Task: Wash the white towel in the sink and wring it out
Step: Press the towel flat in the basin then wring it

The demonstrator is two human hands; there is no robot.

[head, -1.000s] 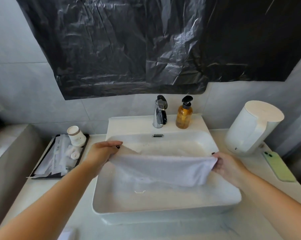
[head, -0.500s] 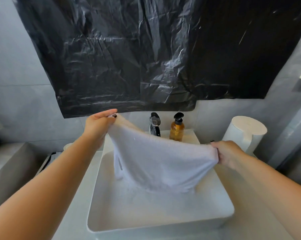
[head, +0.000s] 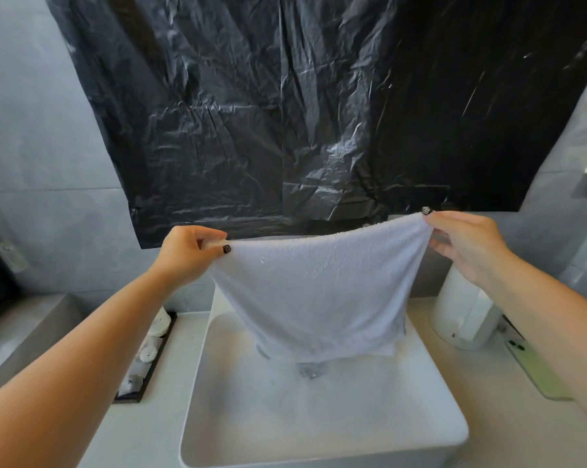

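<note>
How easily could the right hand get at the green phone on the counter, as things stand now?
Probably not straight away. The right hand is pinching a top corner of the white towel, so it must let go first. The green phone lies uncovered beside the white jug, below that arm, so the way looks free.

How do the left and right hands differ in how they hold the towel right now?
The left hand sits lower and pinches its corner of the white towel with curled fingers; the right hand is higher, with its fingers stretched out further. The left is nearer the middle of the sink, the right out above the counter. Both stretch the towel's top edge, and it hangs over the basin.
</note>
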